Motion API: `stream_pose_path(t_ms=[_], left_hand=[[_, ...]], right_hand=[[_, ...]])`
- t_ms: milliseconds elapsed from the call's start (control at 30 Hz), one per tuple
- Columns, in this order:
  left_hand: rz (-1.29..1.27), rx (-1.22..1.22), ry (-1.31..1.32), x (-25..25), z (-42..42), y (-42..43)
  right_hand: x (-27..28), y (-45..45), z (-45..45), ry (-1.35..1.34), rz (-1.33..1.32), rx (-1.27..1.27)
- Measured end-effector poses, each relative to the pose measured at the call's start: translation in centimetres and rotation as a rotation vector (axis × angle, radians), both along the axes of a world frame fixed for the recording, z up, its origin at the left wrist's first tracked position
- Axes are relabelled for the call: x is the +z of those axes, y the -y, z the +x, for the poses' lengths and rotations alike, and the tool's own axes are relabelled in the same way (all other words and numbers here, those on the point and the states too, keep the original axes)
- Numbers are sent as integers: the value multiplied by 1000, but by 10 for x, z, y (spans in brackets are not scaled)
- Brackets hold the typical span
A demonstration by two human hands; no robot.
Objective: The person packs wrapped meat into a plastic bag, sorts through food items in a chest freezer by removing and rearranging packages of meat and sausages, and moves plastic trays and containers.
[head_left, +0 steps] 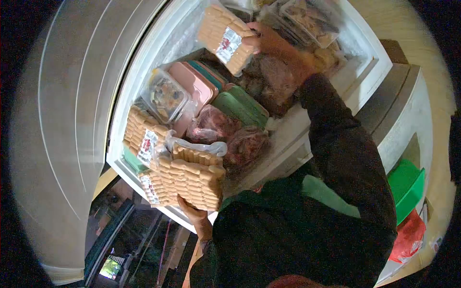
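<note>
My right hand (259,39) reaches across the open chest freezer. Its fingers are closed on the edge of a pack of sausages (210,30), which has a white and red label and is raised above the other food. My left hand (194,213) is at the freezer's near left corner, thumb up against a larger stack of sausage packs (192,180); its other fingers are hidden beneath. Another labelled sausage pack (137,126) lies beside that stack. Next to it are bags of dark red frozen meat (213,124) and a clear plastic tub (165,93).
Pink (192,79) and green lidded containers (240,103) sit in the freezer's middle. Clear boxes (309,21) fill its far end. The white freezer rim (367,62) surrounds everything, with the raised lid (67,120) at left. A green basket (406,187) and red bag (408,237) are at right.
</note>
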State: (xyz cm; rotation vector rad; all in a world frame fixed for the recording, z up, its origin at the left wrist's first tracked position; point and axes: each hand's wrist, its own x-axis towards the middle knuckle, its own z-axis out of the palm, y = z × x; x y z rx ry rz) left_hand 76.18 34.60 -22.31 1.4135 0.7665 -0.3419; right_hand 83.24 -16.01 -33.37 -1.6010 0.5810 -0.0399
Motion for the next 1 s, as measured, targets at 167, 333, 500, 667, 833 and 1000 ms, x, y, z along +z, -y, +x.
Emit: stream_pose_path(t_ms=[167, 333, 500, 667, 833, 1000], left_hand=[[134, 11, 1, -3, 0, -5], [153, -103, 43, -2, -2, -9], [168, -103, 38, 1, -1, -3], [251, -30, -53, 20, 4, 22], [19, 24, 132, 22, 2, 17], [-134, -132, 207, 32, 29, -10]], right_hand=[[-112, 2, 24, 171, -94, 127], [-258, -29, 55, 158, -363, -177], [-175, -53, 44, -190, -888, -87], [-169, -56, 41, -91, -917, -127], [-8, -78, 30, 204, -87, 165], [139, -144, -17, 256, 248, 952]])
